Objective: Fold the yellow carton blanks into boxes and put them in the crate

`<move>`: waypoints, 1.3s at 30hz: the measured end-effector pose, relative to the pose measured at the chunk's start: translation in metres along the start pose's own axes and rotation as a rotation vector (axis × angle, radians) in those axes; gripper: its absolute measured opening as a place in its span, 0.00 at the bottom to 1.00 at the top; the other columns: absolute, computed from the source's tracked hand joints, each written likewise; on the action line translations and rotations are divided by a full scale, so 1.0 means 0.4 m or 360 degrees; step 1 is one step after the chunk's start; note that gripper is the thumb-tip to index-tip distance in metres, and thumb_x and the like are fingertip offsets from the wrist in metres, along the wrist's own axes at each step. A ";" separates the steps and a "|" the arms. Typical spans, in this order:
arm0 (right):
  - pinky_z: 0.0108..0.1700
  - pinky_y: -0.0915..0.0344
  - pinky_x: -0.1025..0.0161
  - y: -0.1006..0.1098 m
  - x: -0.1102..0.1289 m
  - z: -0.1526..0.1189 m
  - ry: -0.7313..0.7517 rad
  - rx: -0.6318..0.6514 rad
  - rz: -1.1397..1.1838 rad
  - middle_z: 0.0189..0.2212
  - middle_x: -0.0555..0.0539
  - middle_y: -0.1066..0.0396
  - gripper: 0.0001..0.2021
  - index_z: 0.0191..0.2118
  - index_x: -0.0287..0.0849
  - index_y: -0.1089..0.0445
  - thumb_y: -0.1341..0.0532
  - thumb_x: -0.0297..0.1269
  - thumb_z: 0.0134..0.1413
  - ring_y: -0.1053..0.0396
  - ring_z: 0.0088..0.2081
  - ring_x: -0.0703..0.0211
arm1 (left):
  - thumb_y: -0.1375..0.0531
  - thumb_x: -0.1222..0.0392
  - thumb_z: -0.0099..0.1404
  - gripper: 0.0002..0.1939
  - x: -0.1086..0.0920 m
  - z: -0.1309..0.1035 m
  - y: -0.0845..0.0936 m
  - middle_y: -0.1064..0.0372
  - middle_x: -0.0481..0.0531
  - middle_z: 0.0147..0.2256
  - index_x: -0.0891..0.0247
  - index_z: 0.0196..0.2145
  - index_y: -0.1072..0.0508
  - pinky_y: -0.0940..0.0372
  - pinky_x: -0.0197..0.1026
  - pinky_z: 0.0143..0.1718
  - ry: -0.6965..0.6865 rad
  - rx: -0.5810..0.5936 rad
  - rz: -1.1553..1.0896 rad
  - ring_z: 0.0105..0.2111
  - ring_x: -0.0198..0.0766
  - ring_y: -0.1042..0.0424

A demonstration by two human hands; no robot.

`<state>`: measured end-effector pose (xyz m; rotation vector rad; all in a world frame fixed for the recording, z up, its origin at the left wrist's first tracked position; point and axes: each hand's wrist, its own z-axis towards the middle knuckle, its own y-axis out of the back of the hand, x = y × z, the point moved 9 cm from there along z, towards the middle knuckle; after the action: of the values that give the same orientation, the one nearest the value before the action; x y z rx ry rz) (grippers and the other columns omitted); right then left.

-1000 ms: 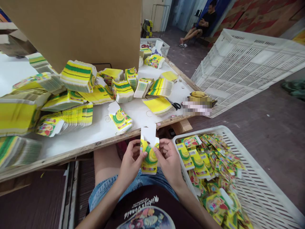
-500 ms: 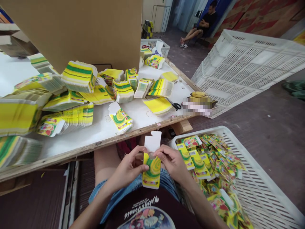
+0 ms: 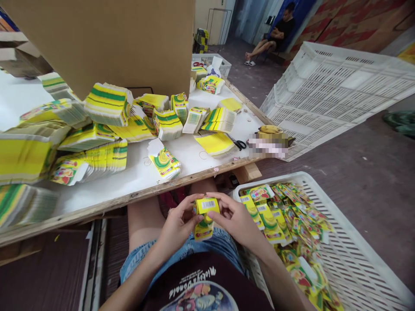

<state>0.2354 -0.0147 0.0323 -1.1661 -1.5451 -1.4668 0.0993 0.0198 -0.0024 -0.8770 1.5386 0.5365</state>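
Observation:
A small yellow and green printed card box (image 3: pixel 204 231) is held over my lap between both hands. Its top flap, with a barcode, is folded down over the front. My left hand (image 3: pixel 181 224) grips the box's left side, thumb on the front. My right hand (image 3: pixel 235 218) holds the right side, its thumb pressing on the flap. To my right, a white plastic crate (image 3: pixel 353 259) holds many similar yellow packs (image 3: pixel 272 222). On the table edge before me lies a short stack of flat boxes (image 3: pixel 165 164) with a white flap sticking out.
Bundles of flat printed boxes (image 3: pixel 106 103) cover the left and middle of the white table (image 3: pixel 142 172). Black-handled scissors (image 3: pixel 240 144) and bananas (image 3: pixel 270 129) lie near its right corner. Stacked white crates (image 3: pixel 324 86) stand behind. A person (image 3: pixel 282 30) sits far back.
The white flap that stood up from the box is now folded down, showing its barcode side. Both hands have closed in around the box's top.

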 end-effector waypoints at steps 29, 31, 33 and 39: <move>0.46 0.42 0.46 0.152 -0.060 -0.062 -0.0090 -0.0267 -0.1342 0.41 0.44 0.24 0.14 0.44 0.46 0.27 0.40 0.46 0.57 0.29 0.45 0.42 | 0.39 0.45 0.57 0.17 -0.081 0.137 0.444 0.31 0.54 0.25 0.64 0.28 0.29 0.38 0.45 0.32 0.0169 -0.1183 0.1518 0.29 0.47 0.31; 0.48 0.42 0.46 0.102 -0.042 -0.036 -0.0042 -0.0196 -0.1172 0.38 0.45 0.24 0.12 0.44 0.45 0.28 0.39 0.44 0.57 0.29 0.43 0.45 | 0.41 0.47 0.58 0.16 -0.091 0.122 0.450 0.35 0.49 0.20 0.62 0.22 0.33 0.42 0.40 0.28 0.0125 -0.1175 0.1458 0.23 0.41 0.35; 0.46 0.40 0.49 0.070 -0.010 -0.016 0.0018 -0.0188 -0.0999 0.35 0.46 0.24 0.10 0.43 0.44 0.28 0.40 0.41 0.59 0.28 0.39 0.49 | 0.44 0.49 0.61 0.16 -0.113 0.095 0.434 0.38 0.47 0.19 0.61 0.22 0.35 0.44 0.38 0.26 0.0036 -0.1189 0.1382 0.22 0.38 0.38; 0.55 0.39 0.53 0.012 0.160 0.006 0.0587 -0.0460 -0.0626 0.59 0.41 0.36 0.19 0.58 0.45 0.38 0.44 0.34 0.62 0.39 0.58 0.50 | 0.45 0.53 0.65 0.10 -0.144 0.034 0.226 0.29 0.49 0.30 0.63 0.35 0.32 0.35 0.35 0.31 -0.0321 -0.0704 0.0659 0.29 0.37 0.30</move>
<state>0.2175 -0.0035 0.0930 -0.7032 -1.3812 -2.0880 0.0366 0.0977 0.0382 -0.8010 1.4406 1.2637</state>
